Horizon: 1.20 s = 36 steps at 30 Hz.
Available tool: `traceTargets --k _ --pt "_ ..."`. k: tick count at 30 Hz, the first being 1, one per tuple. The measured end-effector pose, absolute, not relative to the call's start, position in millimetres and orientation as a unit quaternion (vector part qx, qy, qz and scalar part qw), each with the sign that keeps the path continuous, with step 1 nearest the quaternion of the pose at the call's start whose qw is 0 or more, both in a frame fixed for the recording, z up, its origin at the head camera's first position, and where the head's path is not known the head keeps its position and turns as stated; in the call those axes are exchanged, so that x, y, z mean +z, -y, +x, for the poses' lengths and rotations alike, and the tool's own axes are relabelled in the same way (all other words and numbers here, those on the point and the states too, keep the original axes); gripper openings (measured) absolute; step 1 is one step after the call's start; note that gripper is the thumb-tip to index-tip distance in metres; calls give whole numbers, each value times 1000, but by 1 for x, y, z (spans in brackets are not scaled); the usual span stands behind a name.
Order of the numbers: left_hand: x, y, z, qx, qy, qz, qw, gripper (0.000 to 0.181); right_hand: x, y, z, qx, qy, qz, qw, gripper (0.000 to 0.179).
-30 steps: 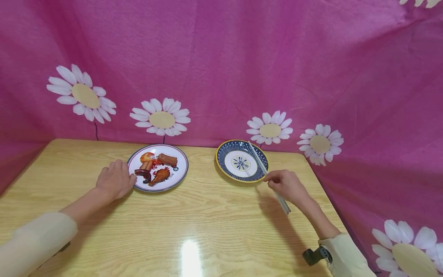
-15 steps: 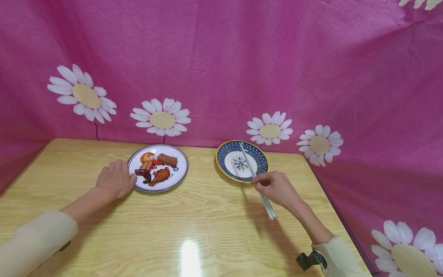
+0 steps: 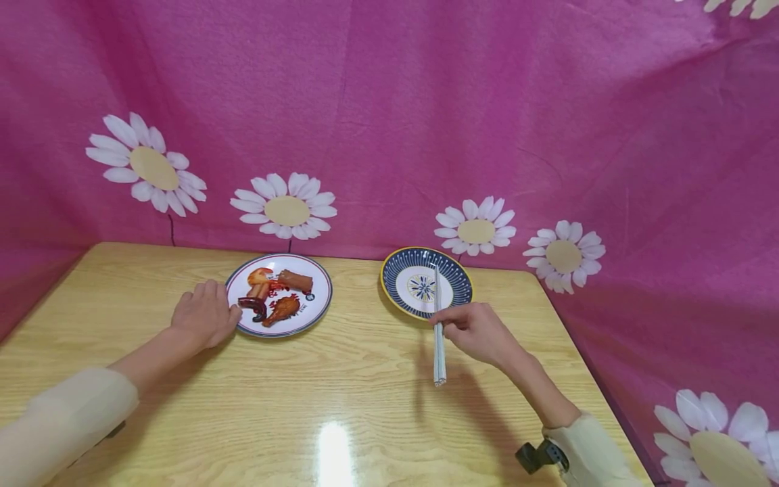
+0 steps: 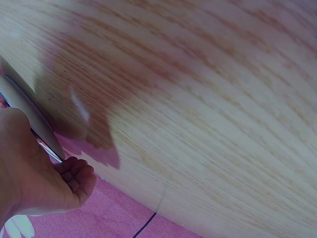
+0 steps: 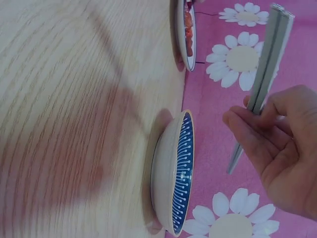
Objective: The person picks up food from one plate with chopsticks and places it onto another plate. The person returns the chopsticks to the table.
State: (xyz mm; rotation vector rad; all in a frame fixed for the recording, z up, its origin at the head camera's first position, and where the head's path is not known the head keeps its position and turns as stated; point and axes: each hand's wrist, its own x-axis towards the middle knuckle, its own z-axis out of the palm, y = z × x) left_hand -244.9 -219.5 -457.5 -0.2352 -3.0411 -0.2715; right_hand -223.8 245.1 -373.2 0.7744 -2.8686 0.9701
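Observation:
My right hand (image 3: 481, 331) pinches a pair of metal chopsticks (image 3: 439, 352) between thumb and fingers. The chopsticks lie side by side, their far ends over a blue-and-white bowl (image 3: 398, 285) with a yellow rim. In the right wrist view, the chopsticks (image 5: 270, 57) stand clear of the bowl (image 5: 166, 168). My left hand (image 3: 205, 315) rests at the left edge of a white plate (image 3: 316, 308), its thumb by the rim. Its fingers (image 4: 81, 176) are loosely bent beside the plate's edge in the left wrist view.
On the plate lie a drumstick (image 3: 282, 310), a brown sausage-like piece (image 3: 295, 281), a shrimp-like piece (image 3: 260, 276) and a dark red curved piece (image 3: 253, 308). The wooden table (image 3: 268, 412) ends at a pink flowered cloth (image 3: 377, 135) behind the dishes.
My right hand has moved left with the chopsticks, which have turned from a slant to nearly straight ahead, their far ends still over the bowl. The left hand and both dishes stay put.

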Motion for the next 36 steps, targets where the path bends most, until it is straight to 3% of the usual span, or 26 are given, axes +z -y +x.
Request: traceTargets --k 16,28,36 --pt "-457 220 -243 -79 992 -83 43 43 -372 -228 -222 370 876 305 56 17" --pt "-456 220 -242 -83 992 -82 40 42 -372 -221 -223 402 832 359 133 15" --pt "-455 219 -243 -88 992 -78 38 42 -373 -218 -223 427 813 372 133 16"
